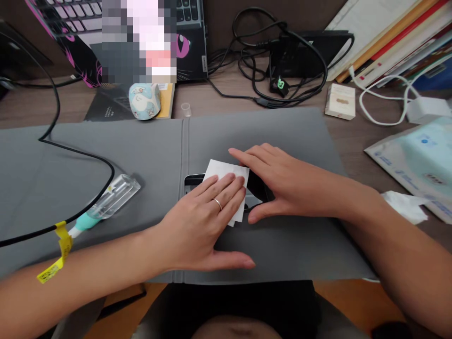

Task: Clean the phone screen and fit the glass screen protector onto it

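A phone (254, 201) with a dark frame lies sideways on the grey desk mat (148, 155). Over its middle is a folded white wipe (226, 167). My left hand (212, 212), a ring on one finger, lies flat on the wipe, fingers stretched and thumb apart. At the phone's right end rests my right hand (282, 181), its thumb and fingers spread around that end; part of the phone is hidden beneath it. A clear spray bottle (115, 197) with a teal collar lies on its side left of my hands.
A black cable (83, 153) with a yellow tag crosses the left side. Behind the mat are a laptop (192, 52), a patterned mouse (144, 101), a small clear cap (186, 109) and tangled cables. A small box (340, 101), a plastic packet (420, 160) and crumpled tissue (406, 207) lie right.
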